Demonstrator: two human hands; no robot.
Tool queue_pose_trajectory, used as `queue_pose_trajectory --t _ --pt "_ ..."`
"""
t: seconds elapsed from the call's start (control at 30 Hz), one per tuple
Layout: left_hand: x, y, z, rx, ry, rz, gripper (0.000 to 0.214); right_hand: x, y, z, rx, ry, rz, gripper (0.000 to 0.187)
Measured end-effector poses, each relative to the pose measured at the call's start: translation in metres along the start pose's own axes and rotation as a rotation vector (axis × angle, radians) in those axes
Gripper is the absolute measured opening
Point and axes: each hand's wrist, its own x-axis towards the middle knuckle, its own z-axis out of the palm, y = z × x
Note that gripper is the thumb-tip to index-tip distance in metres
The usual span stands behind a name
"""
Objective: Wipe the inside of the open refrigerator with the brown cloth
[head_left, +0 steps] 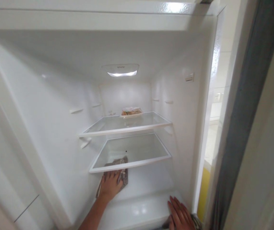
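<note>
Reaching into the refrigerator, my left hand is beneath the lower glass shelf at the left. It presses a brown-grey patterned cloth against the inner surface, with the fingers bent over it. Part of the cloth shows through the glass. At the lower right, my right hand lies with its fingers stretched out on the raised bottom ledge, near the right wall. I see no object in its fingers; the wrist is cut off by the frame.
On the upper glass shelf rests a wrapped tray of orange food. A lit lamp is set in the ceiling, with a switch on the right wall. The door edge with its grey seal stands at the right.
</note>
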Motion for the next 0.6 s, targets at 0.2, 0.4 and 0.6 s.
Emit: queue_pose_trajectory --t 0.2,0.4,0.6 --pt "-0.020 -0.007 0.002 0.019 -0.027 0.006 0.055 0.008 -0.009 -0.007 0.057 0.015 0.100 0.034" --pt "-0.030 0.049 0.005 -0.094 -0.094 0.079 0.057 -0.004 -0.011 0.004 0.089 -0.005 0.112 0.035" --pt "-0.030 0.134 0.004 -0.333 -0.102 0.214 0.065 -0.018 -0.013 0.015 0.208 -0.012 0.224 0.056"
